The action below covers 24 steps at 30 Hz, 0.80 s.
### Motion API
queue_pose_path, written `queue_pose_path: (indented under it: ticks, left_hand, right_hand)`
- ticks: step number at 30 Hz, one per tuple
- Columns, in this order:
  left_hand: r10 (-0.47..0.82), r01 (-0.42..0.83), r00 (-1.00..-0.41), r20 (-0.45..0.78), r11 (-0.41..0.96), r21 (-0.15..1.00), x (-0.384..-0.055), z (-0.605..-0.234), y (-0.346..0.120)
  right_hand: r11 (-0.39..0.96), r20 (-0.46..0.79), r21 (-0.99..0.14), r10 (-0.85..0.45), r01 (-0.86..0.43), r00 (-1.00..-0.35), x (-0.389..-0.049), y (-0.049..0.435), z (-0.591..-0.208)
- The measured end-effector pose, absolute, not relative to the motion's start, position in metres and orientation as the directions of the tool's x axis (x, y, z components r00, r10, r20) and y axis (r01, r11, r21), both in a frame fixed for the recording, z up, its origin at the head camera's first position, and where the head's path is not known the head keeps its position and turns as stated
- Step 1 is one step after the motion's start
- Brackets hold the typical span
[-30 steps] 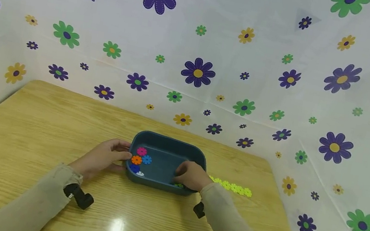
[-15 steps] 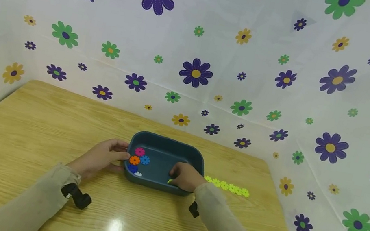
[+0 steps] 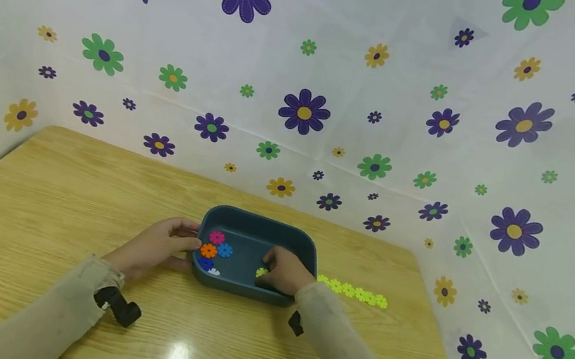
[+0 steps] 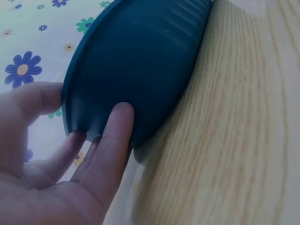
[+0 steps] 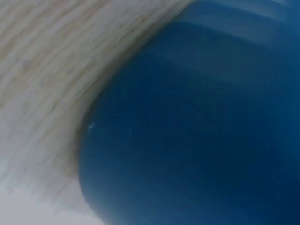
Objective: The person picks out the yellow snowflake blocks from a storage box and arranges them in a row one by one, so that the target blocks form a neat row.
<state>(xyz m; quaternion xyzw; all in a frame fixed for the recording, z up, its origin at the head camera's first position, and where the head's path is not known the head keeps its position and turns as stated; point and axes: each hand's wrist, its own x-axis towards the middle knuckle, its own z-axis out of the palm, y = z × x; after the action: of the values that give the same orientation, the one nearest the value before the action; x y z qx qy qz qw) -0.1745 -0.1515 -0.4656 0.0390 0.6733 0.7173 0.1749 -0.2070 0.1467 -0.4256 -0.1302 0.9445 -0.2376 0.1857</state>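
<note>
A dark blue-green plastic bin stands on the wooden table in the head view. My left hand touches its left end; in the left wrist view the spread, fairly straight fingers rest against the outer wall, one tip at the rim. My right hand reaches inside over the right end and pinches a yellow snowflake building disc, partly hidden by the fingers. Pink, orange, light blue, dark blue and white discs lie at the bin's left end.
A row of yellow snowflake discs lies on the table right of the bin. The wooden table meets a flower-patterned white sheet at the back and sides. The right wrist view holds only the bin's outer wall and table.
My right hand has moved a little left inside the bin, and more of the yellow disc shows at its fingertips. The left hand stays at the bin's left end.
</note>
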Motion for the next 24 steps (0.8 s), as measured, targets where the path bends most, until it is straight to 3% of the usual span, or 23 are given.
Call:
queue_pose_path:
  ticks: [11,20,24]
  left_hand:
    - [0.288,-0.200,-0.940,-0.185,-0.024,0.979,-0.173,-0.466,-0.150]
    - [0.306,-0.199,-0.935,-0.181,-0.028,0.980,-0.180,-0.467,-0.155]
    - [0.312,-0.205,-0.932,-0.186,-0.030,0.978,-0.183,-0.466,-0.157]
  right_hand:
    - [0.851,-0.267,-0.510,-0.298,-0.127,-0.917,-0.206,0.143,-0.430]
    - [0.836,-0.258,-0.515,-0.361,-0.188,-0.896,-0.208,0.139,-0.425]
    - [0.853,-0.241,-0.492,-0.328,-0.176,-0.913,-0.210,0.139,-0.428]
